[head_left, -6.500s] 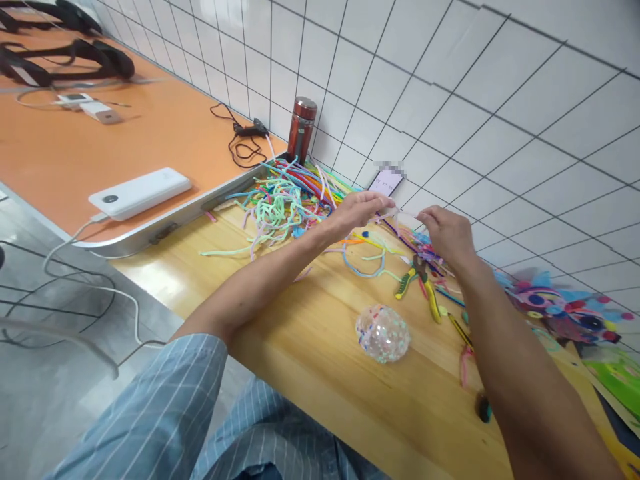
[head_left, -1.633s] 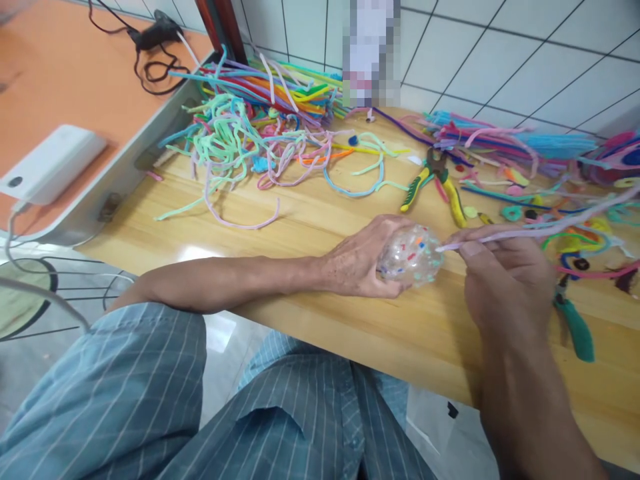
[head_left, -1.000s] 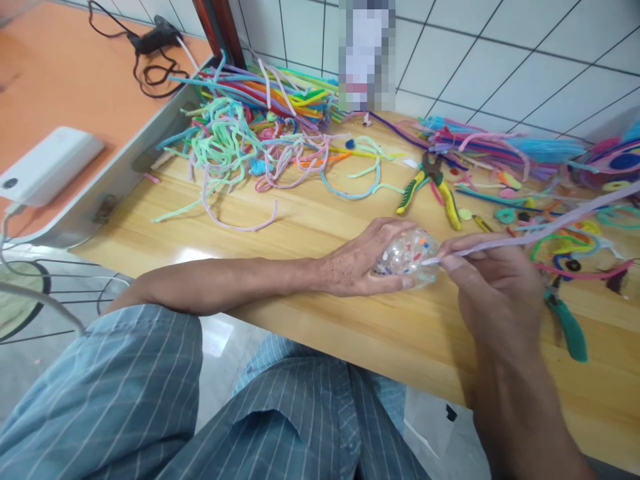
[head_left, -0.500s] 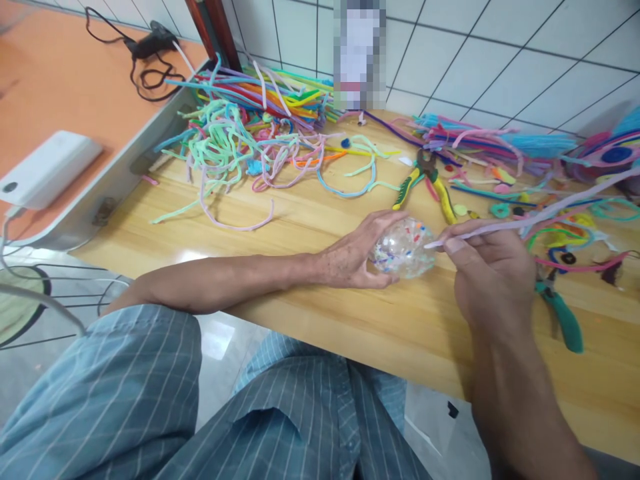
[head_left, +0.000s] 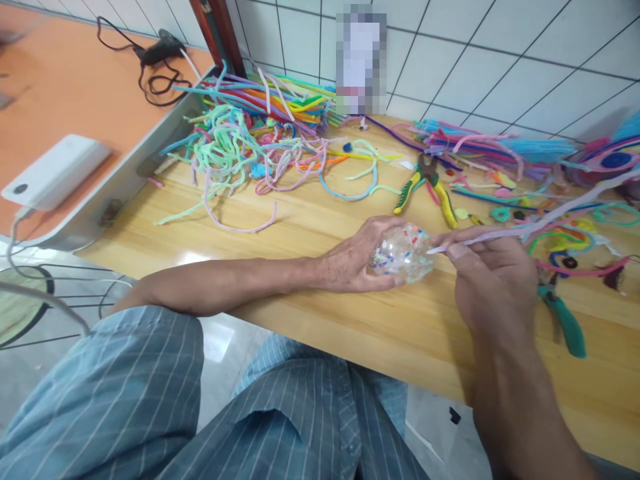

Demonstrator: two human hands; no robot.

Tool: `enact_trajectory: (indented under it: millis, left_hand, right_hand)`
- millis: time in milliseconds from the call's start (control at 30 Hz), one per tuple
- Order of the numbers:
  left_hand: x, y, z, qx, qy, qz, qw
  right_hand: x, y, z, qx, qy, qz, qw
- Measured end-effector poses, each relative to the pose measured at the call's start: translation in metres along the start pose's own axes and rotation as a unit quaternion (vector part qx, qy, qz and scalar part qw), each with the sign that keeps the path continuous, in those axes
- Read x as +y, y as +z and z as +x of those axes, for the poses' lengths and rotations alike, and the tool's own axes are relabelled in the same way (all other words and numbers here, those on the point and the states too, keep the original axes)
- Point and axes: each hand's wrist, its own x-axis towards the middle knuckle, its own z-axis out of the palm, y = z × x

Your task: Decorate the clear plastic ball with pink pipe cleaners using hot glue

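Note:
My left hand (head_left: 353, 260) is wrapped round a clear ball (head_left: 403, 255) with small coloured bits on or inside it. The ball is low over the wooden tabletop; I cannot tell whether it rests there. Between thumb and fingers my right hand (head_left: 493, 273) pinches a pale lilac pipe cleaner (head_left: 540, 223). Its short end points at the right side of the ball, and whether it touches is unclear. The long end runs off to the upper right. Beyond the ball lie yellow-and-green pliers (head_left: 427, 183), handles toward me.
A tangle of green pipe cleaners (head_left: 223, 143) and a bundle of coloured ones (head_left: 280, 100) lie at the back left. More blue stems (head_left: 540, 148) are at the back right. Teal-handled pliers (head_left: 567, 323) lie right of my right hand. A white power bank (head_left: 57, 172) sits on the orange surface.
The view has shifted slightly, so everything sits a little lower. Both hands keep their holds on the ball and the pipe cleaner, with the stem's tip still at the ball's right side.

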Motion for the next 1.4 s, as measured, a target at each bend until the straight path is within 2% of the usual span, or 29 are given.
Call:
enact_trajectory:
  millis: [300,567,833,1033,1400]
  left_hand:
    - [0.006,-0.007,-0.001,-0.017,-0.039,-0.064,0.997]
    - [-0.001,-0.006,0.0,-0.006,-0.018,-0.031,0.999]
    - [0.0,-0.006,-0.001,-0.011,-0.013,-0.085,0.996]
    - [-0.003,-0.01,-0.001,-0.023,0.009,-0.061,0.998]
    - [0.003,-0.008,-0.004,-0.001,-0.007,-0.075,0.997]
  right_hand:
    - [-0.001,-0.002,-0.005,-0.005,0.006,-0.017,1.0]
    - [-0.003,0.0,-0.01,-0.004,-0.002,0.006,1.0]
    - [0.002,-0.002,-0.013,-0.013,-0.006,0.005,1.0]
    - [0.006,-0.003,-0.011,-0.01,-0.029,0.002,1.0]
    - [0.009,-0.009,-0.015,-0.029,-0.038,-0.029,0.998]
